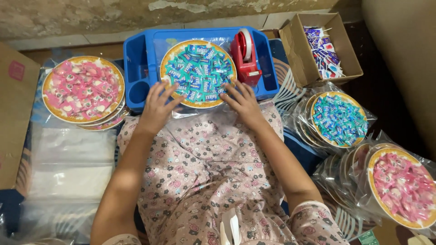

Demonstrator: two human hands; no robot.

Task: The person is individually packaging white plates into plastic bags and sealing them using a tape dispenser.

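2 hands rest at the near edge of a round plate [198,72] heaped with teal wrapped sweets, which lies in a blue tray [136,54] under a clear plastic wrap. The left hand [156,106] has its fingers spread wide and flat, tips touching the plate's lower left rim; it grips nothing. The right hand [243,102] lies the same way, fingers spread, tips on the lower right rim. The plate has a gold patterned border and fills most of the tray's big compartment, so little room is left around it.

Just beyond the right fingertips stands a red tape dispenser [246,56] with a white roll, close beside the plate's edge. Past that, well apart, sits an open cardboard box [295,50] holding small blue, white and red packets. Left of the left fingers, outside the tray, lies a stack of plates with pink sweets [83,88]. Right of the right hand are bagged plates: 1 of teal sweets [338,120], 1 of pink sweets [402,188]. Clear plastic bags [68,159] are piled beside the left forearm.
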